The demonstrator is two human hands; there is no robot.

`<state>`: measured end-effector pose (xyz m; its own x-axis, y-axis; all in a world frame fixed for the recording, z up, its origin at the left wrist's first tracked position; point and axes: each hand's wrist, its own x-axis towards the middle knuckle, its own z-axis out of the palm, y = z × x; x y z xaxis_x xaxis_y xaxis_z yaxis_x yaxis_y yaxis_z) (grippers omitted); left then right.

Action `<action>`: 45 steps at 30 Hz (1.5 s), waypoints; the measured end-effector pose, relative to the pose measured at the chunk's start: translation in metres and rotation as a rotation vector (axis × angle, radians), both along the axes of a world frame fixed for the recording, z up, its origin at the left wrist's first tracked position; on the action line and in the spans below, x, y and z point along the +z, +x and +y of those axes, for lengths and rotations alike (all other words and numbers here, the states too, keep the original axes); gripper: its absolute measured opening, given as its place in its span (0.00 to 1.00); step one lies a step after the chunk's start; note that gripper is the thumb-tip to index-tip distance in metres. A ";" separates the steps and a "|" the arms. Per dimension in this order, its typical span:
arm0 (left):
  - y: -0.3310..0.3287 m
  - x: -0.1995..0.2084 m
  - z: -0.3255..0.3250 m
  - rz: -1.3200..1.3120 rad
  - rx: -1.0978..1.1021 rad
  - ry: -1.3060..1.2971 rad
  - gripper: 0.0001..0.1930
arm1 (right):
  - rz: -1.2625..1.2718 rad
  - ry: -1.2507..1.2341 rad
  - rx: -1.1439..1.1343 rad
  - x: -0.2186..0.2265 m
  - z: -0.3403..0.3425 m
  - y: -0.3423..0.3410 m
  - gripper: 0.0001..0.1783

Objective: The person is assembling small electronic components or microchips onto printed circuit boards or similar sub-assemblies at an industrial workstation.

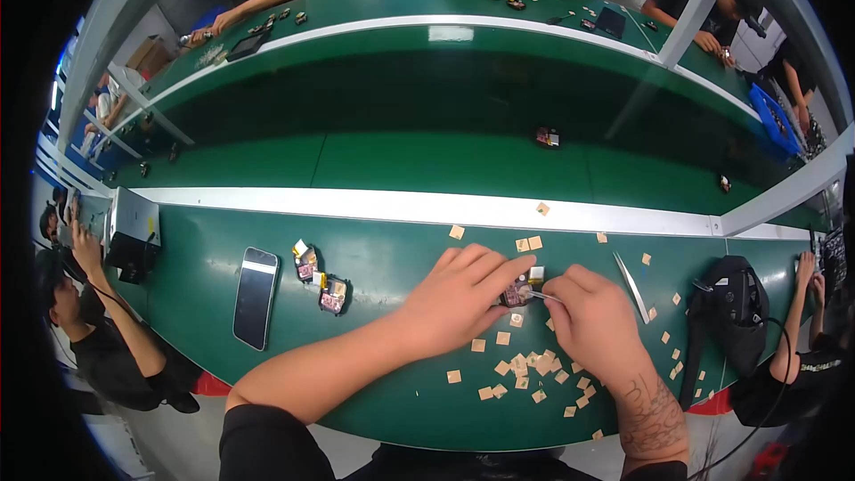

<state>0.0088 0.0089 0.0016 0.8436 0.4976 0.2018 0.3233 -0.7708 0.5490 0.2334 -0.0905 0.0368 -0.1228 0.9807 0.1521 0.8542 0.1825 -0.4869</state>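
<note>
My left hand [463, 298] grips a small electronic assembly [515, 292] with a dark housing, a pinkish circuit board and a white-and-yellow piece at its far side. From the other side, my right hand [592, 321] pinches a thin metal tool [540, 295], its tip at the board. The tool's kind cannot be made out, as the fingers cover most of it. Many small tan squares [534, 362] lie scattered around and below my hands. Two similar assemblies, one at the back [305, 263] and one nearer [333, 294], rest left of my left forearm.
A phone [256, 298] lies at the left, near a metal box [134, 227]. Pale tweezers [632, 287] and a black bag [735, 307] are on the right. Past a white rail [401, 203], another assembly [548, 137] sits on the green surface. Several people work around the tables.
</note>
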 end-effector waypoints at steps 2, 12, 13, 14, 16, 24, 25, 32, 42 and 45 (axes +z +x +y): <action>0.000 0.000 -0.004 -0.015 0.007 0.011 0.40 | -0.139 0.025 0.014 0.001 0.000 -0.003 0.07; 0.008 -0.003 -0.013 -0.058 0.039 0.158 0.30 | 0.049 -0.079 0.020 0.005 0.000 0.002 0.05; 0.008 -0.003 -0.014 -0.056 0.040 0.157 0.30 | 0.157 -0.115 0.016 0.001 0.002 0.007 0.05; 0.008 -0.004 -0.013 -0.064 0.043 0.143 0.30 | 0.265 -0.150 0.011 -0.001 0.003 0.009 0.06; 0.007 -0.003 -0.013 -0.072 0.045 0.130 0.30 | 0.353 -0.203 0.003 0.001 0.005 0.013 0.06; 0.007 -0.001 -0.013 -0.059 0.026 0.138 0.27 | 0.400 -0.187 -0.020 0.003 0.004 0.013 0.07; 0.006 0.000 -0.013 -0.058 0.027 0.137 0.27 | 0.309 -0.199 -0.020 0.006 0.002 0.010 0.07; 0.005 -0.001 -0.014 -0.040 0.021 0.140 0.30 | 0.343 -0.219 -0.039 0.007 0.004 0.008 0.07; 0.004 -0.001 -0.015 -0.034 0.007 0.165 0.30 | 0.073 -0.187 -0.060 0.012 0.000 -0.001 0.07; 0.004 -0.001 -0.015 -0.043 0.008 0.156 0.30 | 0.196 -0.194 -0.020 0.008 0.001 0.003 0.06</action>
<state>0.0132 -0.0063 0.0004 0.8287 0.4640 0.3131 0.3084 -0.8453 0.4363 0.2359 -0.0896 0.0450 -0.0899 0.9957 -0.0203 0.7424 0.0534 -0.6678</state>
